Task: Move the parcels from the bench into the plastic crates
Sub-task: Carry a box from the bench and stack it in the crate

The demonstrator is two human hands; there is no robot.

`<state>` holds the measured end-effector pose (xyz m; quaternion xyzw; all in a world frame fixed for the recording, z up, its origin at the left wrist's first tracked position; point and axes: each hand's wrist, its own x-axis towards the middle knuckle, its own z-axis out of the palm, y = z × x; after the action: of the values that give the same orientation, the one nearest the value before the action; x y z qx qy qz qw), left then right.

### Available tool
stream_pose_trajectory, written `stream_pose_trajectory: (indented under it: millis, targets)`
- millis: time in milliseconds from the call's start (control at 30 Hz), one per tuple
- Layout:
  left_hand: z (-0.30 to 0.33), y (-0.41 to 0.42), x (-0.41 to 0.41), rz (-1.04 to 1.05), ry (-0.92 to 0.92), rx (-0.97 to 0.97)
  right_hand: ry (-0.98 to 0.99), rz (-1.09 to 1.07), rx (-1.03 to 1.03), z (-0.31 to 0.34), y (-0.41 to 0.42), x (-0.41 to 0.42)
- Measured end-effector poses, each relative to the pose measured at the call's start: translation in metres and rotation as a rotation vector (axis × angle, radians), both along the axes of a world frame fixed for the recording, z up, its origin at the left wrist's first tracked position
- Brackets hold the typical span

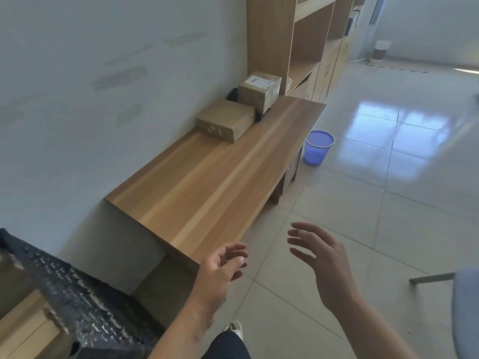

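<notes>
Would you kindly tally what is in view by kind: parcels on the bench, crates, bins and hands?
Parcels on the bench: 2, a flat parcel and a taller parcel
Crates: 1, a black crate
Bins: 2, a blue bin and a white bin
Hands: 2, left hand and right hand, both empty
Total: 7

Black crate (77, 301), at seven o'clock: cut off by the left and bottom edges, its mesh wall smeared by blur; the parcel inside it (23, 330) shows only one corner. Taller box (259, 90), at twelve o'clock on the bench (207, 182): label print too small to read; it hides most of a dark object (233, 94) behind it, which I cannot identify. Flat box (226, 119): its side markings are illegible. My forearms run off the bottom edge. Chair (464, 307), at four o'clock: cropped by the right edge. Shoe (234, 329), at six o'clock: partly hidden by my trouser leg.
</notes>
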<state>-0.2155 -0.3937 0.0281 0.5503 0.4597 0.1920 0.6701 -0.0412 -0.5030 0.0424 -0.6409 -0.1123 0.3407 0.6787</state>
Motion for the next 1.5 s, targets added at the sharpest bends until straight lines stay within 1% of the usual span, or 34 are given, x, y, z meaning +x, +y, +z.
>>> stream_pose_trajectory:
  millis: [167,467,633,867,1033,1233,1367,1500]
  targets:
    - [-0.006,0.049,0.074,-0.033,0.006,-0.012,-0.009,-0.005,-0.002,-0.001,0.041,0.064]
    - [0.01,0.167,0.234,-0.026,-0.081,-0.025,-0.047,-0.088,-0.034,0.027,0.133,0.207]
    - [0.013,0.213,0.308,-0.047,-0.095,-0.024,0.005,-0.138,-0.025,0.028,0.166,0.27]
    - [0.003,0.263,0.395,-0.055,-0.05,-0.013,0.067,-0.16,-0.037,0.014,0.21,0.369]
    - [-0.011,0.305,0.463,0.048,-0.023,0.018,0.095,-0.051,-0.067,-0.005,0.258,0.468]
    - [-0.011,0.351,0.537,0.228,0.081,0.018,0.104,0.164,-0.147,-0.008,0.325,0.597]
    - [-0.013,0.38,0.576,0.316,0.12,0.007,0.024,0.307,-0.194,-0.012,0.384,0.668]
    - [-0.018,0.409,0.602,0.37,0.16,-0.03,-0.038,0.426,-0.287,-0.03,0.447,0.711]
